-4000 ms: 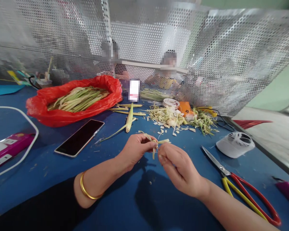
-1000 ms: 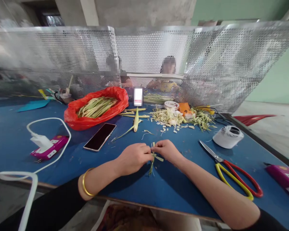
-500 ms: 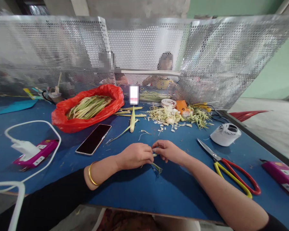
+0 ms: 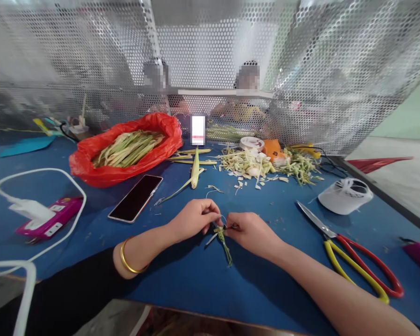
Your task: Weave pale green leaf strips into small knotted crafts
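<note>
A thin white thread (image 4: 224, 217) curves between my two hands. My left hand (image 4: 198, 217), with a gold bangle at the wrist, is closed in a pinch at one side of the thread. My right hand (image 4: 248, 232) is closed too, its fingertips pinched at the other side. Just below the fingertips, a small braided piece of green plant leaf (image 4: 223, 245) tilts down over the blue table, its loose ends toward me. A pale strip sticks out to its left. Exactly which fingers touch the braid is hidden.
Scissors (image 4: 325, 231) and a white thread spool (image 4: 345, 196) lie at right. Leaf scraps (image 4: 245, 163), a corn husk (image 4: 195, 171) and a red bag (image 4: 87, 171) of leaves stand beyond my hands. A phone (image 4: 136, 198) and power strip (image 4: 56, 219) are left. A perforated metal screen (image 4: 203, 56) stands behind.
My hands have shifted their grip and turned; the braided piece now shows more fully, and a thread loop shows between the fingertips. The view has tilted down a little.
</note>
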Demonstrator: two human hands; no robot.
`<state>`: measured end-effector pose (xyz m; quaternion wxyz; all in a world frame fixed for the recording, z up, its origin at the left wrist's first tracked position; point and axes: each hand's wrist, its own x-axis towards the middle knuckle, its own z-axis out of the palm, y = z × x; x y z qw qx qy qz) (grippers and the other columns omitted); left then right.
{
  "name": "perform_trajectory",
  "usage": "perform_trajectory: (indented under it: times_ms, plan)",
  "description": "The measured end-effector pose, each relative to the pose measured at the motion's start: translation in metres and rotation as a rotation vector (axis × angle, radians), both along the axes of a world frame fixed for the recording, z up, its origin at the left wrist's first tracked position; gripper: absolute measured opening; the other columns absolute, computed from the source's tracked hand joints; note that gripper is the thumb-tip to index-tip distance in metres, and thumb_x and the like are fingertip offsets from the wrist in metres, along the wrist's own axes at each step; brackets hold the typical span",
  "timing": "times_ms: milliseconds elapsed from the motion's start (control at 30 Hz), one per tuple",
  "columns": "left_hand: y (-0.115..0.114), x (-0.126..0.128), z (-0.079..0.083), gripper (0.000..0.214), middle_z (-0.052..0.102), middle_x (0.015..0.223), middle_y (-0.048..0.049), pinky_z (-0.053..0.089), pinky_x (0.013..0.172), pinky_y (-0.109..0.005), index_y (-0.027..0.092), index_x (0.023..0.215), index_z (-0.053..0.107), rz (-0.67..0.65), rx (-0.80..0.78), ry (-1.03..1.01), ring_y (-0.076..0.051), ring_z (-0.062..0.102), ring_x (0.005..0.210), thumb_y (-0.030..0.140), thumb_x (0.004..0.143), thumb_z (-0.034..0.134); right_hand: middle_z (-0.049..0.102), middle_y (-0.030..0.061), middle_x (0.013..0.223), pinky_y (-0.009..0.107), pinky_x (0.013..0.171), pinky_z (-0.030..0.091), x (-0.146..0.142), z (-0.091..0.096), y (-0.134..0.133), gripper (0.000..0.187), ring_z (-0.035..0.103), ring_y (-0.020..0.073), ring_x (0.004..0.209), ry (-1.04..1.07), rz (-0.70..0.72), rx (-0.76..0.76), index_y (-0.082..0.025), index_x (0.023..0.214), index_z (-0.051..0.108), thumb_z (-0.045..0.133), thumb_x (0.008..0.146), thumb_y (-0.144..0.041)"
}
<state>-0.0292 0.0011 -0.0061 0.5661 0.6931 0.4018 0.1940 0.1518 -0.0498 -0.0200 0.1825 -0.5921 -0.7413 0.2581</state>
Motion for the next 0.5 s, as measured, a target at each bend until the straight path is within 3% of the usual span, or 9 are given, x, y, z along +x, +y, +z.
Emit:
perform_trajectory:
  times_ms: [100, 200, 300, 367, 500]
  plan:
    - [-0.005, 0.007, 0.0, 0.008, 0.069, 0.07, -0.0019, 0.038, 0.043, -0.019, 0.016, 0.078, 0.053, 0.075, -0.201, 0.017, -0.008, 0.054, 0.044, 0.021, 0.085, 0.053, 0.06, -0.0018, 0.062, 0.023, 0.052, 0.025, -0.001, 0.004, -0.002, 0.01, 0.048, 0.0115, 0.056, -0.068, 0.023, 0.002, -0.02, 0.072, 0.062, 0.059, 0.08, -0.015]
    - [-0.006, 0.015, 0.001, 0.01, 0.066, 0.062, -0.0007, 0.045, 0.048, -0.021, 0.016, 0.076, 0.053, 0.143, -0.301, 0.019, -0.01, 0.059, 0.049, 0.019, 0.085, 0.054, 0.062, -0.0011, 0.067, 0.022, 0.053, 0.028, 0.003, 0.013, -0.003, 0.004, 0.051, 0.0121, 0.059, -0.084, 0.054, -0.055, -0.019, 0.08, 0.065, 0.061, 0.079, -0.018]
    - [-0.006, 0.021, 0.003, 0.011, 0.063, 0.057, 0.0005, 0.045, 0.046, -0.021, 0.015, 0.073, 0.054, 0.162, -0.315, 0.041, -0.009, 0.057, 0.046, 0.018, 0.083, 0.056, 0.062, -0.0012, 0.066, 0.022, 0.054, 0.029, 0.012, 0.025, -0.004, 0.01, 0.05, 0.0122, 0.058, -0.13, 0.069, -0.097, -0.02, 0.087, 0.067, 0.064, 0.078, -0.02]
    - [-0.005, 0.024, 0.005, 0.012, 0.062, 0.055, 0.0012, 0.045, 0.044, -0.021, 0.015, 0.071, 0.055, 0.175, -0.309, 0.057, -0.009, 0.055, 0.044, 0.018, 0.081, 0.059, 0.061, -0.0012, 0.065, 0.023, 0.055, 0.03, 0.019, 0.033, -0.005, 0.007, 0.05, 0.0121, 0.058, -0.145, 0.092, -0.084, -0.02, 0.079, 0.068, 0.061, 0.079, -0.019]
    - [-0.005, 0.027, 0.005, 0.011, 0.063, 0.056, 0.0005, 0.045, 0.044, -0.019, 0.013, 0.069, 0.058, 0.164, -0.297, 0.056, -0.008, 0.055, 0.044, 0.019, 0.077, 0.064, 0.053, -0.0036, 0.057, 0.023, 0.051, 0.029, 0.026, 0.037, -0.004, 0.017, 0.042, 0.0101, 0.053, 0.072, 0.078, -0.145, -0.019, 0.063, 0.063, 0.06, 0.079, -0.024]
